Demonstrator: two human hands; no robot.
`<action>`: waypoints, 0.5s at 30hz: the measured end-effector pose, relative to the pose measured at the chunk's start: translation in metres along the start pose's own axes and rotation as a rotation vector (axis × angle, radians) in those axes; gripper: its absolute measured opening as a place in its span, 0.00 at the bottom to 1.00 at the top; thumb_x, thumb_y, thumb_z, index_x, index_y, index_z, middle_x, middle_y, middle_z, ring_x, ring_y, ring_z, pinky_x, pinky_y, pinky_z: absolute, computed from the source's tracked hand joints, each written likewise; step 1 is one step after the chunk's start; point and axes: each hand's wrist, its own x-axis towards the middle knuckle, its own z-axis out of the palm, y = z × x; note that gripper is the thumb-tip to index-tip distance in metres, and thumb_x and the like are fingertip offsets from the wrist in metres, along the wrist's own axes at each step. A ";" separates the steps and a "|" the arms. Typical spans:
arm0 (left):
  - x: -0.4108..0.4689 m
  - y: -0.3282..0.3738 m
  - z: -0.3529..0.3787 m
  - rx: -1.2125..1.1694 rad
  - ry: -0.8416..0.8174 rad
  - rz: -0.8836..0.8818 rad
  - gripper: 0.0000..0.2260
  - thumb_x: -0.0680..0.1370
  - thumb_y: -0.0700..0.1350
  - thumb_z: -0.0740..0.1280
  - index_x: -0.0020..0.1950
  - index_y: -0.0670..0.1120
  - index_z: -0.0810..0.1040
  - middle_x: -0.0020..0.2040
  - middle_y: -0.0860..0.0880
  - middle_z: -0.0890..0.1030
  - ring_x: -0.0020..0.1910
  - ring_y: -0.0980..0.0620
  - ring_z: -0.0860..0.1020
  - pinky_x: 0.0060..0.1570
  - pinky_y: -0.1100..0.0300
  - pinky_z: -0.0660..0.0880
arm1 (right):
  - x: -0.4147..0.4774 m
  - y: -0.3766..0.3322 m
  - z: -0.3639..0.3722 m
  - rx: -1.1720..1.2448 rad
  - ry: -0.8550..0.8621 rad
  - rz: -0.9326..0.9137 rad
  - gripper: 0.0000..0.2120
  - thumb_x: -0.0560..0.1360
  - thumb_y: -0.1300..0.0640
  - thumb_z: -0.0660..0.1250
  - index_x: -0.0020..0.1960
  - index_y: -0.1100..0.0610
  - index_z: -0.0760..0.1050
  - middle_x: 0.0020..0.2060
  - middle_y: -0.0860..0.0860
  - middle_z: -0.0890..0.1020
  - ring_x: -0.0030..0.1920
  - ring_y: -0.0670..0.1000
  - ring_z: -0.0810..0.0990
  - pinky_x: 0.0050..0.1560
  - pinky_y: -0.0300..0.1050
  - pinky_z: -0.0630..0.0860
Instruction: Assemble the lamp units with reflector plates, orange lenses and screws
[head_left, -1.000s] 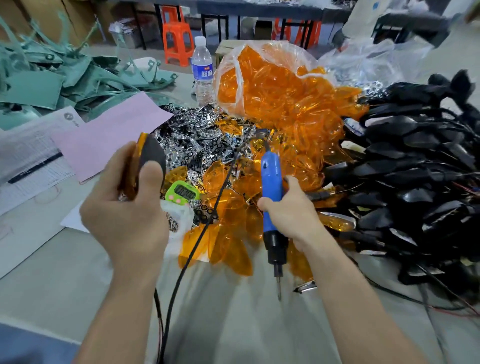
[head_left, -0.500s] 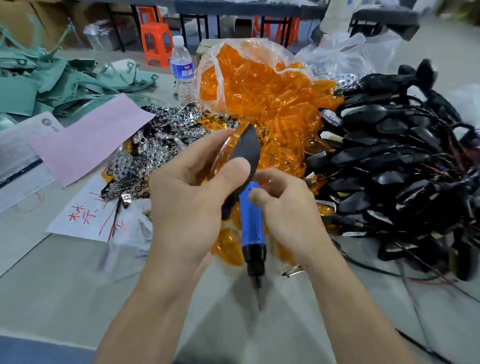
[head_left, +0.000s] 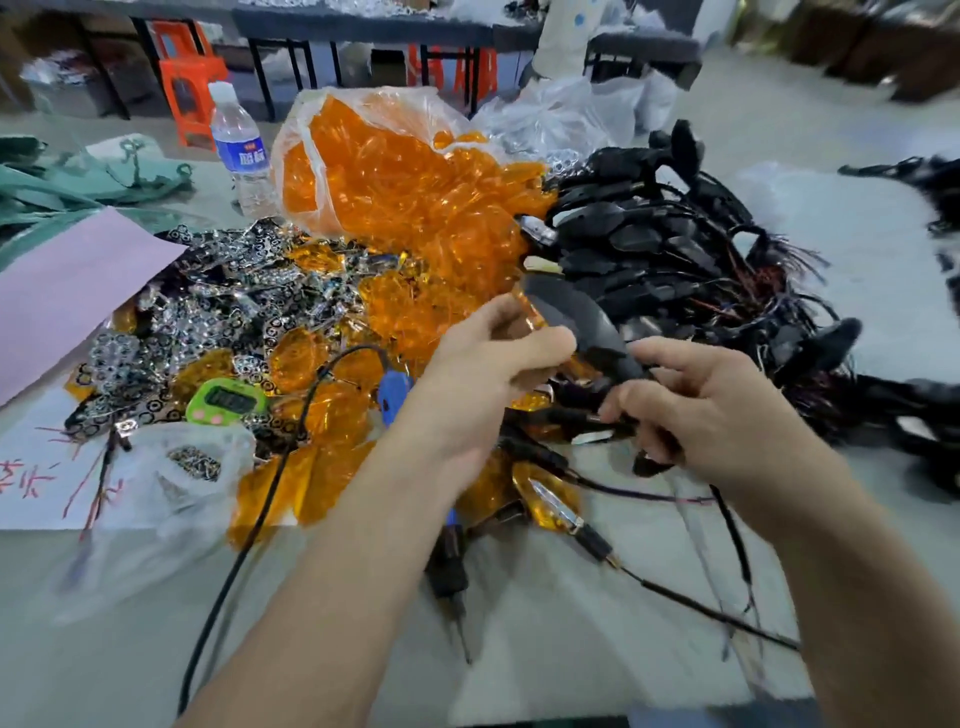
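Note:
My left hand (head_left: 488, 364) grips a lamp unit (head_left: 576, 317), a black housing with an orange lens on its left side, held above the table's middle. My right hand (head_left: 711, 410) curls round the unit's dark stem and wire just below it. The blue electric screwdriver (head_left: 448, 561) lies on the table under my left forearm, tip toward me. A clear bag of orange lenses (head_left: 395, 182) spills open behind. Shiny reflector plates (head_left: 218, 291) lie heaped at the left. A small bag of screws (head_left: 192, 462) sits at the near left.
A big pile of black wired housings (head_left: 665, 244) fills the right side. A green timer (head_left: 226, 400), a water bottle (head_left: 241, 150) and a pink sheet (head_left: 67, 280) are at the left. The screwdriver's black cable (head_left: 249, 530) runs toward me.
My right hand has let go of the screwdriver, which now lies on the table, and has taken the lamp unit's stem. The unit has moved right toward the black pile.

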 end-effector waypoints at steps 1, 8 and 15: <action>0.002 -0.009 -0.003 0.076 0.000 -0.033 0.16 0.72 0.37 0.76 0.58 0.44 0.82 0.51 0.46 0.84 0.52 0.48 0.83 0.60 0.53 0.81 | 0.004 0.010 -0.008 -0.066 -0.008 0.055 0.10 0.72 0.55 0.71 0.51 0.43 0.84 0.35 0.61 0.83 0.27 0.54 0.68 0.29 0.48 0.64; -0.011 -0.051 -0.037 0.889 0.200 0.066 0.17 0.72 0.41 0.77 0.56 0.58 0.81 0.52 0.62 0.82 0.53 0.66 0.80 0.54 0.68 0.76 | 0.024 0.079 0.007 -0.573 -0.067 0.165 0.12 0.78 0.59 0.69 0.48 0.41 0.82 0.35 0.45 0.84 0.26 0.42 0.77 0.24 0.33 0.69; -0.095 -0.045 -0.044 0.950 0.202 0.070 0.15 0.74 0.44 0.76 0.49 0.66 0.82 0.50 0.73 0.81 0.53 0.70 0.79 0.48 0.75 0.71 | 0.009 0.105 0.039 -0.636 0.163 0.151 0.11 0.76 0.52 0.73 0.56 0.40 0.81 0.45 0.40 0.84 0.45 0.44 0.81 0.49 0.46 0.79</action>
